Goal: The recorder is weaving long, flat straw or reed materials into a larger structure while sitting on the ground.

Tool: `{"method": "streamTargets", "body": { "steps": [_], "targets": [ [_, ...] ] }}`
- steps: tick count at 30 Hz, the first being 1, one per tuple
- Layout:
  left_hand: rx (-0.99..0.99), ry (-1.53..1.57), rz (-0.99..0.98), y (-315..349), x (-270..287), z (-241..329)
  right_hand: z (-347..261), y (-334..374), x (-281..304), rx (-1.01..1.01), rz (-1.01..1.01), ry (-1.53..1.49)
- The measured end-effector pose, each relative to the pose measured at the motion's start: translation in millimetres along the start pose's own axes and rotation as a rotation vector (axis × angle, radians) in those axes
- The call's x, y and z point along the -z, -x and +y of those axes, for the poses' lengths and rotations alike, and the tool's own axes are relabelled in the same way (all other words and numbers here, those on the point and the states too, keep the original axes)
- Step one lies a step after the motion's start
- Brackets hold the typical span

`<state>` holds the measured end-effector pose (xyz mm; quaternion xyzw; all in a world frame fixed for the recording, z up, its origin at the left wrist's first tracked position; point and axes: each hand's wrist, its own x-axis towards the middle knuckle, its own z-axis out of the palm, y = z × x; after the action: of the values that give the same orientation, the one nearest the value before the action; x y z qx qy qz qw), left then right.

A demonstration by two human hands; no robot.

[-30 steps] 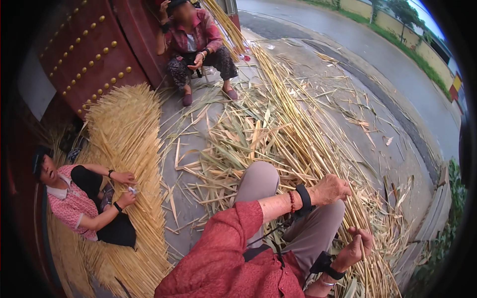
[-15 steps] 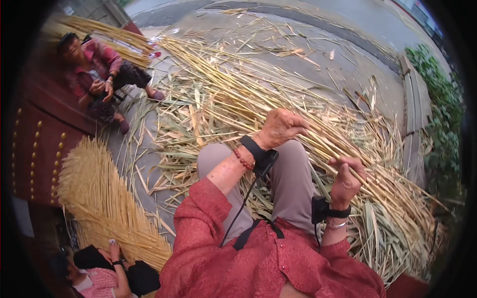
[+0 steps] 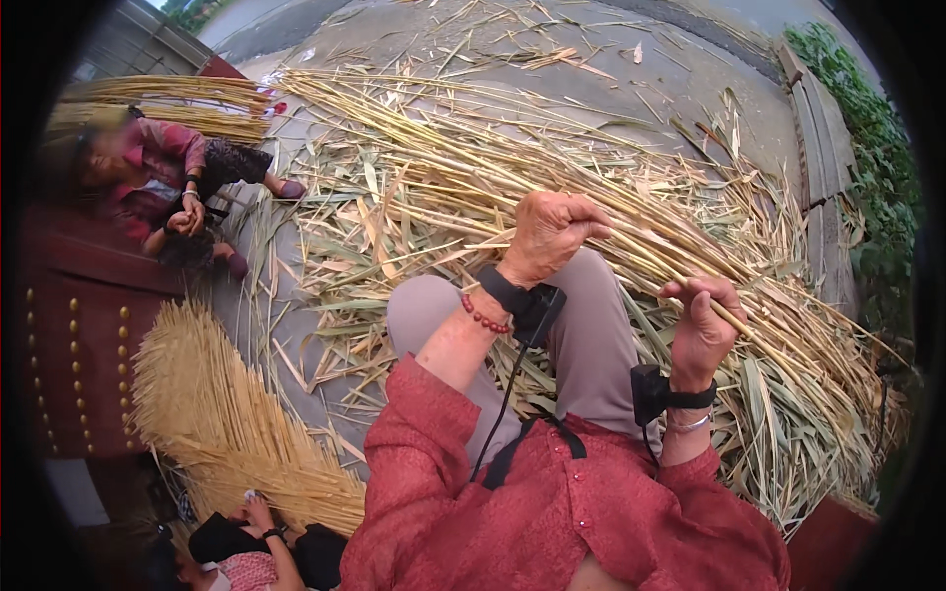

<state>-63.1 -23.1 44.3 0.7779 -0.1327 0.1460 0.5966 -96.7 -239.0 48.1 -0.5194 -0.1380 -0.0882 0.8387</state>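
Observation:
A long yellow stalk (image 3: 658, 268) runs slantwise in front of my knees, down to the right. My left hand (image 3: 554, 234) is closed over my lap, thumb and fingers pinched at the stalk's upper stretch. Farther right, my right hand (image 3: 704, 333) has its fingers curled round the same stalk. Beyond both hands lies a pile of similar yellow stalks (image 3: 443, 148), pointing from far left to near right. Dry stripped leaves (image 3: 340, 246) are strewn around and under the pile.
At the far left a person (image 3: 168, 177) sits beside another stalk bundle (image 3: 168, 103). Trimmed straw-coloured stalks (image 3: 232, 394) lie stacked at left, near a second seated person (image 3: 256, 542). A dark red studded door (image 3: 94, 335) borders the left; planks (image 3: 823, 148) and green plants (image 3: 867, 167) line the right.
My right hand has shifted slightly right and down along the stalk. My left hand stays about in place. The view has turned a little; the far-left person's hands have come lower.

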Motion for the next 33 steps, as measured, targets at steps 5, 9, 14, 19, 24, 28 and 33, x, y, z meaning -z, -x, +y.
{"method": "streamTargets", "body": {
  "steps": [5,9,14,19,24,28,33],
  "targets": [
    [0.187,0.532,0.244,-7.7,6.2,4.8,9.4,0.4,7.4,0.003,-0.002,0.019],
    [0.108,0.629,0.614,-10.2,58.1,-7.1,22.3,-3.6,41.7,-0.164,0.106,-0.106],
    [0.145,0.526,0.506,2.2,94.0,1.3,23.3,-6.1,49.0,-0.139,0.149,-0.071],
    [0.436,-0.337,0.238,7.3,79.4,2.0,17.5,-6.4,29.3,-0.108,0.084,-0.067],
    [0.061,-0.471,0.268,2.3,40.7,-7.5,15.2,-3.2,13.3,-0.112,0.064,-0.122],
    [-0.029,-0.567,0.144,-2.2,25.6,-12.3,11.9,-2.0,4.8,-0.091,0.045,-0.120],
    [0.045,-0.597,0.179,-4.1,22.6,-15.0,9.5,-1.0,-1.5,-0.076,0.089,-0.094]
  ]
}}
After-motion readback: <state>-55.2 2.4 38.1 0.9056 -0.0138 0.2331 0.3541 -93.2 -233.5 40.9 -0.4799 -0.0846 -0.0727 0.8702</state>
